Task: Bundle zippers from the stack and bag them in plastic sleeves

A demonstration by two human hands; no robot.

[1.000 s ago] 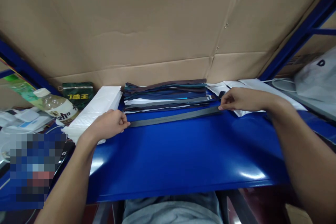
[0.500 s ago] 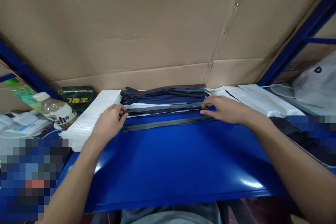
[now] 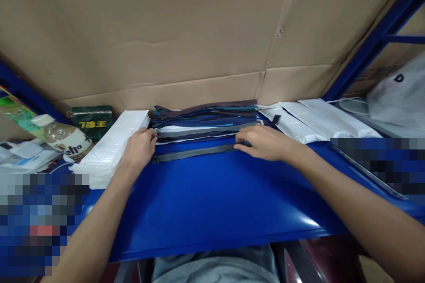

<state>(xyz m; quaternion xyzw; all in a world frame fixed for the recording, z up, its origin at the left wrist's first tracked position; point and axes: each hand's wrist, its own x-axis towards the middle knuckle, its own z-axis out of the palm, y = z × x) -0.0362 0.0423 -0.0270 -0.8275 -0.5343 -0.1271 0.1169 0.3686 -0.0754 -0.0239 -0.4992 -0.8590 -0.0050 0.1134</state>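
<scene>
Long zipper-like strips [image 3: 206,119] in brown, navy, grey and white lie side by side at the back of the blue table [image 3: 206,199]. A separate grey strip [image 3: 195,152] lies in front of them. My left hand [image 3: 141,143] is at the left ends of the strips, its fingers curled together; what they pinch is too small to make out. My right hand [image 3: 262,141] rests over the right part of the front strips, thumb and fingers bent around the grey strip's right portion, whose grip is partly hidden.
White packets stand in a stack [image 3: 114,141] at the left, and more white packets [image 3: 318,119] lie at the right. A bottle [image 3: 66,139] and a dark green pouch [image 3: 93,121] are at far left. Cardboard [image 3: 166,31] covers the back.
My right hand has moved left along the strips, and a dark strip end now shows behind it. My left hand's fingers have drawn closer together. The view has shifted slightly.
</scene>
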